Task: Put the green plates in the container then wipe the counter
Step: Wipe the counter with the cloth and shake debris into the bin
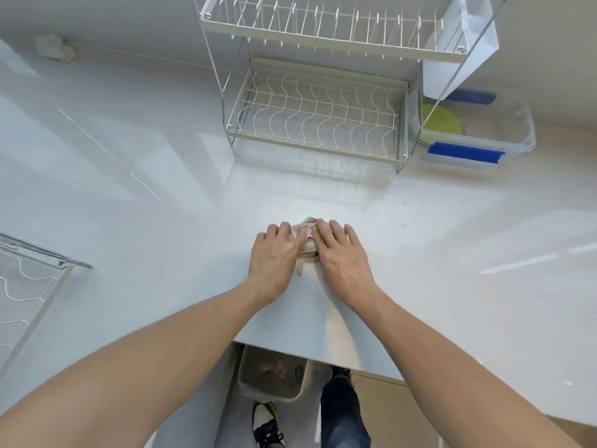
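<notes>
A pale wall was seen at the far side, where a two-tier wire dish rack was set. Bright light streaks were reflected at the left. Near the bottom, a grey bin was placed on the floor.

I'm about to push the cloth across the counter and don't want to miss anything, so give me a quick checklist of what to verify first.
1. Green plates inside the clear container: ok, they lie in it.
2. Dish rack free of green plates: ok, both tiers show only wire.
3. Cloth flat on the counter: ok.
4. Left hand and right hand pressing on the cloth: ok, both palms down on it.
5. Path ahead of the cloth clear up to the rack: ok, bare surface.
6. Cloth damp enough: cannot tell.
</notes>
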